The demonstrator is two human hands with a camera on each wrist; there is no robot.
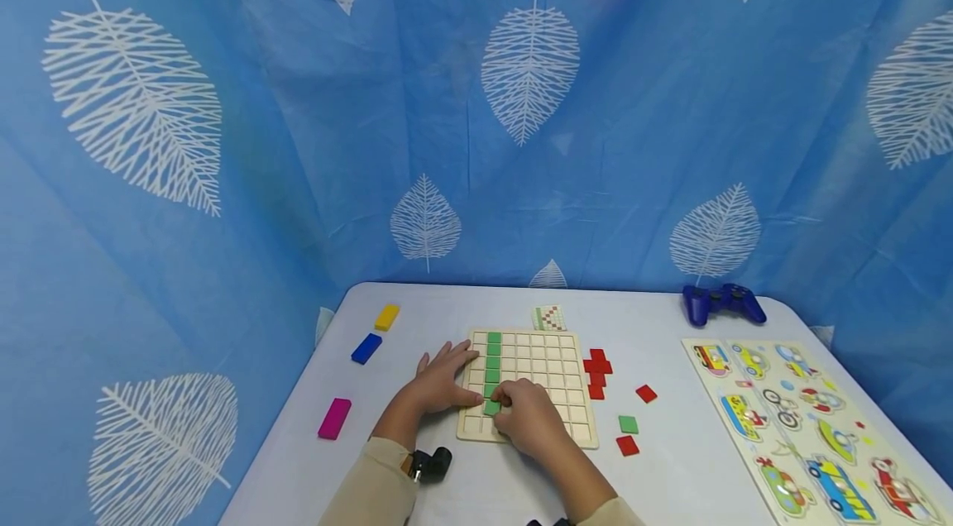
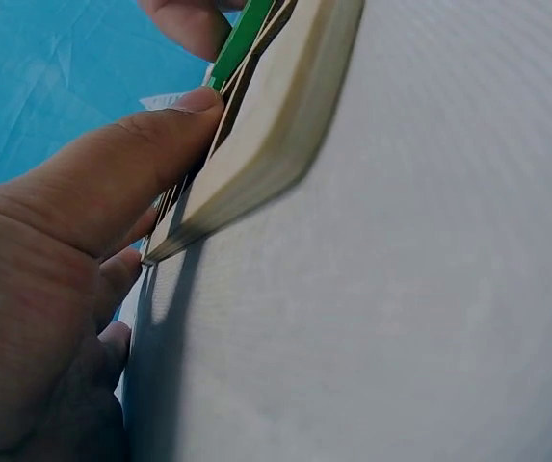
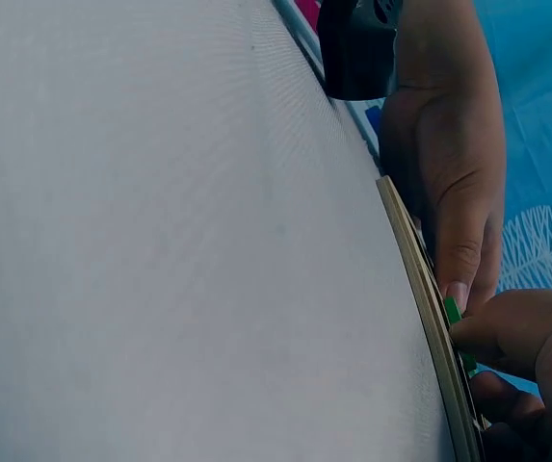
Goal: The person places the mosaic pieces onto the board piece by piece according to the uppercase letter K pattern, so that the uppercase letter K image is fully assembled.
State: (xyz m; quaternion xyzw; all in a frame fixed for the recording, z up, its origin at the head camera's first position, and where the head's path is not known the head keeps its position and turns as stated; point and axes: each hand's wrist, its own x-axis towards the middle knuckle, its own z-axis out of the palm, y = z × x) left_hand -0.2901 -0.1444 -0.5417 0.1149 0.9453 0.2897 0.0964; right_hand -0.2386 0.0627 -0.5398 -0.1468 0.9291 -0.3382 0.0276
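Observation:
A wooden grid board [image 1: 538,414] lies on the table with a column of green square tiles [image 1: 493,350] in its second column from the left. My right hand [image 1: 530,418] pinches the lowest green tile [image 1: 491,408] of that column, its fingertips right at the grid. This tile also shows, tilted up slightly, as a green edge [image 2: 242,43] in the left wrist view. My left hand [image 1: 444,381] rests on the board's left edge with fingers spread, its thumb [image 2: 150,144] extended to the same tile. The right hand's far fingers are hidden in the head view.
Right of the board lie red tiles [image 1: 597,369] in a cluster, a loose green tile [image 1: 629,424] and two single red ones. A pattern card [image 1: 551,317] sits behind it. Yellow, blue and magenta blocks [image 1: 335,418] lie left. Further right are a game controller [image 1: 720,304] and picture puzzle [image 1: 807,418].

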